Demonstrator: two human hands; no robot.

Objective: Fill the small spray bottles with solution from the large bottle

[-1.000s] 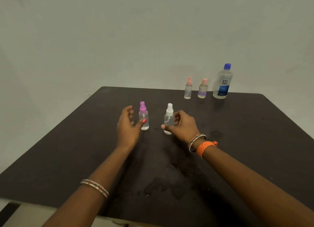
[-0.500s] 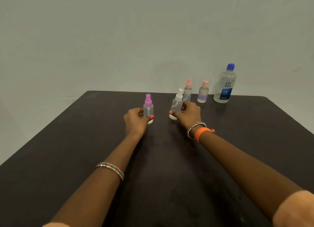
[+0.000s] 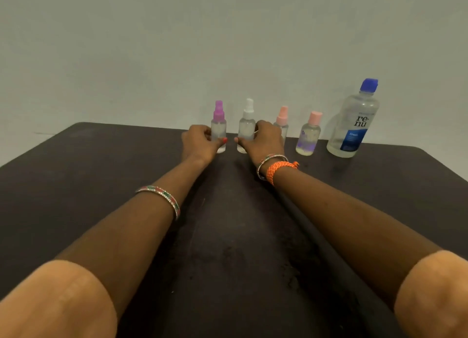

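gripping low on their bodies suits these light, stiff, likely slick bottles: the left hand curls round the purple-capped bottle and the right hand round the white-capped bottle, both upright on the table near its far edge, with the large bottle well apart to the right

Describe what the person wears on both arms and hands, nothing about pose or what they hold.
The left hand has red-painted nails, and its forearm carries a thin beaded bangle in red, green and silver. The right hand has a similar thin bangle at the wrist, next to a braided orange cord band. Both upper arms end in short peach-orange sleeves.
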